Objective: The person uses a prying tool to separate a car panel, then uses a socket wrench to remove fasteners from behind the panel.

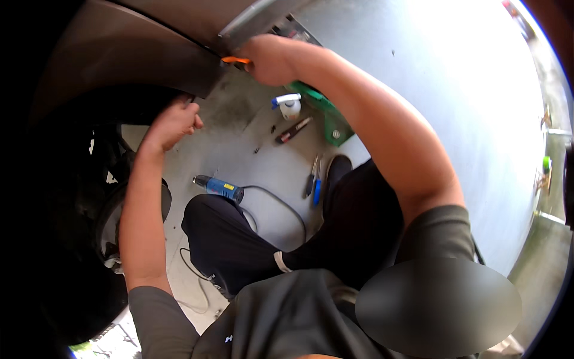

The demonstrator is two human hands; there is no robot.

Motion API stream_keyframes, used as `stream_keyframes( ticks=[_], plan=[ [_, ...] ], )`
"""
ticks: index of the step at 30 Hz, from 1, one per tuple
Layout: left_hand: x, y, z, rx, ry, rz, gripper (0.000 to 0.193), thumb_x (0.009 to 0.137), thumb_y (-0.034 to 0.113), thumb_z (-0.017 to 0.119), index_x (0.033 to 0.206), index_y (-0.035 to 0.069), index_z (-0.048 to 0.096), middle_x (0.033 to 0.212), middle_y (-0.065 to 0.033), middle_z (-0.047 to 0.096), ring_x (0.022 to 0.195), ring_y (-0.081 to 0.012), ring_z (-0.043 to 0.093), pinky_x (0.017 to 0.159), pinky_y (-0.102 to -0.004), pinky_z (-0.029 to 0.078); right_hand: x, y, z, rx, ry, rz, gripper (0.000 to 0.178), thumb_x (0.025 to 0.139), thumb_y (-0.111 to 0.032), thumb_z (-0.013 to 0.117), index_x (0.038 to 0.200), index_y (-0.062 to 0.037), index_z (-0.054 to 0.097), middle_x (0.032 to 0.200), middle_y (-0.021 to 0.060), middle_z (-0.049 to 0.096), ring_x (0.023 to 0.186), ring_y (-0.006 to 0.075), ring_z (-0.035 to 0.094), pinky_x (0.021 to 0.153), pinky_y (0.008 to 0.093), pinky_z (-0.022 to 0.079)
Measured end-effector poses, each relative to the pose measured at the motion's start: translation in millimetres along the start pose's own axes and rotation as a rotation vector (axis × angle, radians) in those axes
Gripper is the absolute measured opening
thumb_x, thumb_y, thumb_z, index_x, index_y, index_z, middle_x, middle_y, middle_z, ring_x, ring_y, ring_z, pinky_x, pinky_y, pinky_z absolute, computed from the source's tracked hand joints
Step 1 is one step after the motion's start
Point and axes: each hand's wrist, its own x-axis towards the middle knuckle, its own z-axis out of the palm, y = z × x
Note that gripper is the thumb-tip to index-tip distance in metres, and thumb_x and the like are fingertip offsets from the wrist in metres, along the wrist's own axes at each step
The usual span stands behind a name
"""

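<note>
Along the lower edge of a brown vehicle body panel [137, 45], both hands work at points set apart, perhaps so that one steadies the panel while the other works near its corner. The right hand [270, 60] has its fingers curled closed about an orange tool [237, 60], whose exposed end lies by the panel's corner, just below the pale metal sill [248, 19]; that grip looks meant for control in a tight spot. The left hand [176, 122] is at the panel's bottom edge beside the dark wheel opening, fingers folded well in toward the palm; it may be pinching the edge or a small dark piece there, but shadow and blur hide the contact, so I cannot tell what it has hold of. On the grey floor [257, 170], a blue corded tool [219, 188] lies by the person's knee with its silver nozzle pointing left, its cable trailing clear of the hands. A white spray bottle [290, 107] stands near a dark-handled tool [293, 130] and a green object [336, 128], while two slim tools [317, 184] lie side by side near the shoe, presumably within easy reach.
</note>
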Motion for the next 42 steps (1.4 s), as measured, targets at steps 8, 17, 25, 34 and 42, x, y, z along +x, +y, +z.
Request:
stream_keyframes(
  ticks=[8, 17, 25, 34, 42],
  plan=[
    [21, -33, -20, 0.580, 0.479, 0.508, 0.036, 0.094, 0.026, 0.052, 0.110, -0.003, 0.066, 0.110, -0.0312, 0.066, 0.103, -0.0526, 0.059, 0.092, -0.0502, 0.049, -3, -11, -6, -0.095, -0.039, -0.062, 0.043, 0.085, 0.000, 0.050, 0.127, -0.0038, 0.063, 0.096, 0.0187, 0.070, 0.086, 0.0365, 0.068, 0.074, 0.0459, 0.053],
    [-15, 4, 12, 0.096, 0.232, 0.129, 0.045, 0.093, 0.011, 0.048, 0.135, 0.004, 0.058, 0.070, 0.0028, 0.051, 0.058, -0.0065, 0.046, 0.055, -0.0261, 0.041, 5, -9, -4, -0.192, -0.077, -0.091, 0.050, 0.081, 0.003, 0.049, 0.130, -0.0006, 0.060, 0.096, 0.0190, 0.069, 0.084, 0.0364, 0.067, 0.072, 0.0443, 0.054],
    [16, -32, -10, 0.511, 0.491, 0.536, 0.034, 0.090, 0.013, 0.049, 0.115, -0.001, 0.067, 0.102, -0.0238, 0.070, 0.090, -0.0381, 0.064, 0.087, -0.0390, 0.050, 13, -1, 0, -0.117, -0.058, -0.094, 0.051, 0.083, 0.002, 0.049, 0.132, -0.0023, 0.059, 0.097, 0.0189, 0.069, 0.085, 0.0348, 0.067, 0.073, 0.0434, 0.053],
    [-17, 12, 33, 0.241, 0.444, 0.320, 0.043, 0.090, 0.012, 0.047, 0.128, -0.002, 0.063, 0.126, -0.0251, 0.065, 0.114, -0.0400, 0.061, 0.104, -0.0400, 0.045, 0, -1, -4, -0.134, -0.079, -0.058, 0.057, 0.081, 0.002, 0.048, 0.137, -0.0036, 0.057, 0.101, 0.0195, 0.069, 0.088, 0.0374, 0.067, 0.075, 0.0440, 0.054],
    [-13, -16, 22, 0.487, 0.564, 0.553, 0.040, 0.096, 0.012, 0.046, 0.132, 0.002, 0.061, 0.126, -0.0223, 0.065, 0.117, -0.0401, 0.059, 0.105, -0.0426, 0.044, -5, -7, -5, -0.063, 0.082, -0.118, 0.047, 0.084, -0.004, 0.050, 0.130, -0.0069, 0.063, 0.105, 0.0196, 0.070, 0.096, 0.0401, 0.067, 0.080, 0.0480, 0.054]
  ],
)
